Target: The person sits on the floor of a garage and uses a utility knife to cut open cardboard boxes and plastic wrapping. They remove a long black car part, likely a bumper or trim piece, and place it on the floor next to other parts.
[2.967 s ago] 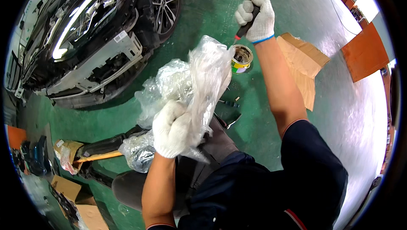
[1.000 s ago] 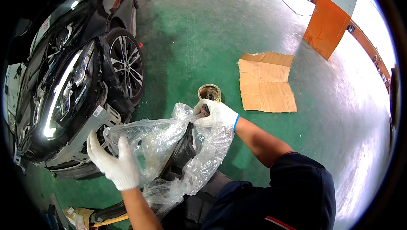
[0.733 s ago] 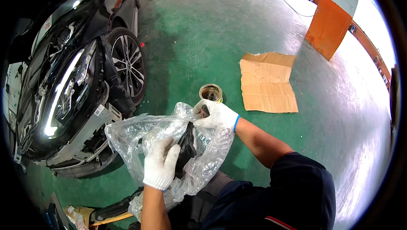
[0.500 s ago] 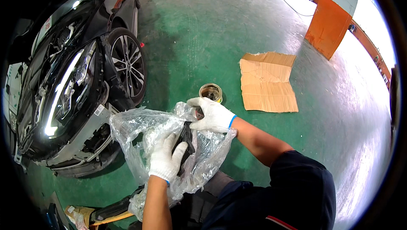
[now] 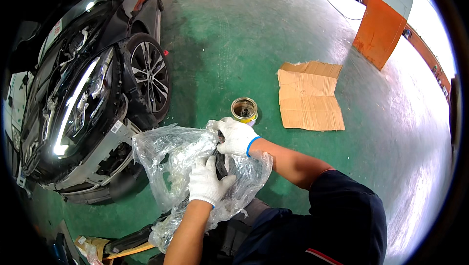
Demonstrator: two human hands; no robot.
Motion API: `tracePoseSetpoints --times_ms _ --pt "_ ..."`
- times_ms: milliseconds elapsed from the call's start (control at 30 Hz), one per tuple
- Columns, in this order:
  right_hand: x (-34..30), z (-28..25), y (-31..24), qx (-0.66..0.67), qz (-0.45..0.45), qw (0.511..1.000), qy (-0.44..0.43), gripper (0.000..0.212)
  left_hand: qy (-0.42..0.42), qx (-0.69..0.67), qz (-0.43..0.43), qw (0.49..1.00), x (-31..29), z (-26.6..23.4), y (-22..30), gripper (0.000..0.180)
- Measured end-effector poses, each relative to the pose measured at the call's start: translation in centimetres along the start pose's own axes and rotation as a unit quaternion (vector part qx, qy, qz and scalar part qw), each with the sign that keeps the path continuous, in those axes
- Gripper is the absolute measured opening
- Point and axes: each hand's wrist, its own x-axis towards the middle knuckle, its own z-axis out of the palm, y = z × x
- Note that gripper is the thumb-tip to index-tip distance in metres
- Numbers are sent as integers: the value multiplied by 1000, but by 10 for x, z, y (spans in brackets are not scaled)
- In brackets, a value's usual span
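Note:
A large crumpled sheet of clear plastic wrap point(image 5: 163, 143) is bunched in front of me, with a dark, narrow part point(image 5: 221, 165) lying in it. My left hand point(image 5: 207, 181), in a white knit glove, has its fingers and thumb on either side of this part. At the part's upper end, my right hand point(image 5: 236, 138) curls its gloved fingers round it, close to a fold of the plastic. Both hands and the wrap hide most of the dark part's shape, so its kind cannot be made out.
An opened metal can point(image 5: 244, 110) stands just beyond my right hand. A flattened cardboard piece point(image 5: 311, 96) lies on the green floor point(image 5: 244, 50). At left is a black car point(image 5: 78, 104) with its front bumper off. Long dark trim point(image 5: 129, 240) lies at lower left; an orange-grey pillar point(image 5: 376, 33) stands far right.
My left hand has shifted right and slightly down across the dark part. My right hand has moved a little left and down, its fingers more curled. The plastic has shifted slightly with them.

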Motion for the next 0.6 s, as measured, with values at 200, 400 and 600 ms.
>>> tracePoseSetpoints --times_ms 200,400,600 --pt "-7 8 4 -7 17 1000 6 70 -15 -54 -12 998 0 12 -8 102" --pt "-13 10 13 15 31 999 14 67 -79 -57 -47 994 9 -9 5 114" --pt "-13 4 18 79 33 996 38 56 -92 30 -17 995 12 1 -8 138"
